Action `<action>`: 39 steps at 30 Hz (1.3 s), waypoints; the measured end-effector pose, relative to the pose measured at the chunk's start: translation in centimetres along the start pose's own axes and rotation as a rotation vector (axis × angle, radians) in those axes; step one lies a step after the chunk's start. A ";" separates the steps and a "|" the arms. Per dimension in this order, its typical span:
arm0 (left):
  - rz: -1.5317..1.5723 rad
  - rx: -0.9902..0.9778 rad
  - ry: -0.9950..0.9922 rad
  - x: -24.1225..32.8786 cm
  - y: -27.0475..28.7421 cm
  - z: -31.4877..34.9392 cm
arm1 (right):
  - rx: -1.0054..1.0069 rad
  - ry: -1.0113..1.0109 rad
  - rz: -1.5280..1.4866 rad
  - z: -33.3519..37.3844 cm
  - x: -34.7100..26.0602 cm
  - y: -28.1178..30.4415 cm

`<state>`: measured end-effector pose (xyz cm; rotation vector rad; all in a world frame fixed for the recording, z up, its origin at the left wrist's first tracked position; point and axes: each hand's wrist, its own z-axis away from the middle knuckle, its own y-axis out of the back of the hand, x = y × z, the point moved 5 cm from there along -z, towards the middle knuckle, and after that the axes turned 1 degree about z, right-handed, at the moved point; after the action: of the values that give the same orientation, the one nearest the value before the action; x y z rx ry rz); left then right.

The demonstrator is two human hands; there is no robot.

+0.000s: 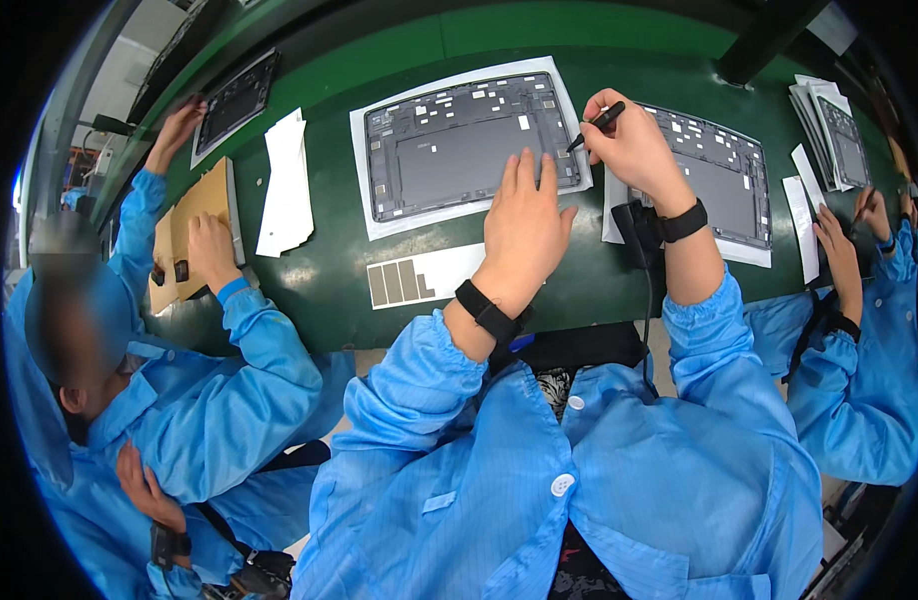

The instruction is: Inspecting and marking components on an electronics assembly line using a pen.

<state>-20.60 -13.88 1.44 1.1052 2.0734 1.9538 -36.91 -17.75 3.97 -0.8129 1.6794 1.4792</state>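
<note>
A dark grey tablet-like housing [459, 165] dotted with small white labels lies on a white sheet [363, 190] before me. My left hand [529, 225] rests with outstretched fingers on its lower right part. Over the right edge of the housing, my right hand [634, 145] pinches a black pen-shaped tool [601, 122] with a thin pointed tip. The tip is angled down-left toward that edge; whether it touches cannot be made out. Just below the housing is a white backing sheet [454, 262] with several grey-brown rectangular pieces [394, 283], partly behind my left hand.
Another similar housing [729, 190] lies under my right forearm on the green table [329, 285]. White papers [286, 190] and a cardboard piece [214, 195] lie left. Co-workers in blue smocks sit on both sides, the left one's arm [249, 330] close by. Stacked sheets [814, 120] stand far right.
</note>
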 end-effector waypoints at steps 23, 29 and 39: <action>0.057 0.481 0.116 -6.1 5.9 0.5 | 0.206 0.091 -0.152 5.2 -1.8 3.1; -0.199 0.166 0.792 -18.9 8.8 1.8 | 0.106 0.080 0.335 14.0 -0.1 3.4; 0.262 0.286 0.410 -21.2 9.6 -11.3 | 0.053 0.199 0.419 15.4 2.4 3.1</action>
<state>-6.71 -35.63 3.48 1.1531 2.6045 2.2089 -38.94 -2.05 2.64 -0.6190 2.1265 1.6620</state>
